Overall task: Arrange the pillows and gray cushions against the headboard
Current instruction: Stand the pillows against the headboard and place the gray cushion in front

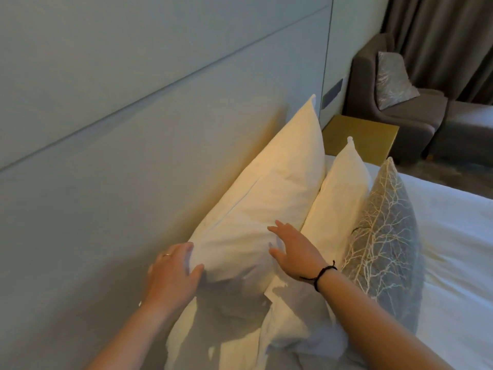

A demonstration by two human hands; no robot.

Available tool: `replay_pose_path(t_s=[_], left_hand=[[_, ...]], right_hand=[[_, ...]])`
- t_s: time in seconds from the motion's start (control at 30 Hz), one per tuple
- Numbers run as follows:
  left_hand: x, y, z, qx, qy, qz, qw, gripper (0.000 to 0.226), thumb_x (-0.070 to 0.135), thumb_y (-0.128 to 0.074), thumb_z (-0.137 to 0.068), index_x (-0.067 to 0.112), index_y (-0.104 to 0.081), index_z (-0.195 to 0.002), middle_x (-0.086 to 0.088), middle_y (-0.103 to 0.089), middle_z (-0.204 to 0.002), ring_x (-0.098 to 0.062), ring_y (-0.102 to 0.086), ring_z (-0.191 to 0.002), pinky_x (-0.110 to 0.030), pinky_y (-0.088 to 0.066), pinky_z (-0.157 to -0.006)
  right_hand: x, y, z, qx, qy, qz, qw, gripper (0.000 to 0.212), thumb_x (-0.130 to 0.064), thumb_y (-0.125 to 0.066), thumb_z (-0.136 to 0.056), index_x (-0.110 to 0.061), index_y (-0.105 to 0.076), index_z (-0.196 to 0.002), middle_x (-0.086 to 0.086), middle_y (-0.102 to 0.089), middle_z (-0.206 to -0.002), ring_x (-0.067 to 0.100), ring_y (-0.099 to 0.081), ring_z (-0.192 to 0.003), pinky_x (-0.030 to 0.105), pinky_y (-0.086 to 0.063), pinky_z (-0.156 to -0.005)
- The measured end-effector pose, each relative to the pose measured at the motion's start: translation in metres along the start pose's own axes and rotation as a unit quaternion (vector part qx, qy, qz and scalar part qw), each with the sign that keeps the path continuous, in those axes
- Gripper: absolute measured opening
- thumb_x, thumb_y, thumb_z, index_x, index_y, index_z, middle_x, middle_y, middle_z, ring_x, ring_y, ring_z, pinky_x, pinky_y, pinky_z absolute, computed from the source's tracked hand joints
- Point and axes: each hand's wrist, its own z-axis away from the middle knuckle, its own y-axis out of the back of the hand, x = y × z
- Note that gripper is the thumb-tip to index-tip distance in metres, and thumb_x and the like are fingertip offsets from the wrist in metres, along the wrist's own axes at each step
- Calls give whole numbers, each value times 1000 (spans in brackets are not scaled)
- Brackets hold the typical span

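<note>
Against headboard (pixel 133 129): left hand (pixel 170 276) grip pinches big pillow (pixel 261 198) corner; right hand (pixel 293 249) flat, fingers spread on it.

The scene is dimly lit, with a cool grey-blue cast over the headboard (pixel 133 129). A warm yellowish glow is thrown onto the large white pillow (pixel 266 188) and the wall just beside it; its source cannot be seen. Dark, soft-edged shadows of the arms are cast over the bedding in the lower centre. Straight panel seams are bent by wide-angle distortion. No glare is seen. Fine detail is softened throughout, and the curtain (pixel 440 36) is rendered murky.
</note>
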Motion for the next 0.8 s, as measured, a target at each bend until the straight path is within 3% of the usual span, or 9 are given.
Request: replay_pose_path(t_s=[0.2, 0.3, 0.4, 0.57, 0.63, 0.7, 0.8], left_hand=[[-31, -9, -15, -98, 72, 167, 978, 47, 60, -61, -84, 30, -54, -120, 9, -64, -110, -17, -62, -100, -39, -51, -86], [-32, -8, -25, -86, 143, 311, 936, 40, 63, -58, -85, 26, -63, -99, 7, -70, -96, -15, -65, -89, -40, -53, -81], [-36, -2, -41, -87, 172, 379, 905, 37, 57, -62, -87, 22, -69, -93, 4, -74, -89, -17, -69, -86, -40, -55, -80], [-39, 4, -59, -223, 89, 386, 891, 5, 33, -68, -91, 28, -65, -91, 9, -71, -93, 8, -65, -74, -11, -47, -62], [-42, 1, -63, -207, 64, 366, 905, 9, 28, -67, -91, 29, -66, -83, 13, -71, -81, 9, -64, -68, -14, -50, -66], [-48, -4, -66, -165, 83, 372, 910, 10, 27, -69, -90, 24, -71, -81, 10, -72, -76, -3, -64, -71, -30, -52, -75], [-60, -5, -65, -99, 87, 371, 919, 13, 33, -72, -85, 29, -72, -72, 11, -72, -70, 0, -61, -63, -31, -51, -65]], right_hand=[[-26, 14, -21, -47, 21, 57, 997, 49, -38, -39, -102, -29, -30, -149, -5, -25, -159, 18, -21, -147, 35, -21, -117], [-35, 29, -38, -50, 21, 75, 996, 49, -35, -41, -102, -25, -32, -149, -2, -32, -156, 18, -29, -143, 35, -26, -116], [-50, 34, -60, -61, 16, 89, 994, 52, -35, -45, -100, -26, -31, -149, -2, -35, -155, 18, -34, -141, 37, -32, -114], [-84, 29, -108, -94, 31, 154, 983, 63, -37, -62, -91, -29, -34, -147, -5, -41, -151, 20, -42, -135, 38, -39, -108], [-99, 21, -124, -111, 38, 174, 978, 62, -36, -63, -89, -30, -38, -145, -3, -50, -145, 22, -49, -129, 39, -44, -103], [-112, 9, -136, -135, 54, 202, 969, 58, -33, -61, -89, -32, -40, -143, -1, -57, -136, 24, -49, -124, 40, -46, -98], [-132, -6, -150, -184, 72, 212, 957, 49, -30, -53, -94, -28, -43, -141, 1, -58, -135, 25, -50, -123, 39, -46, -99]])
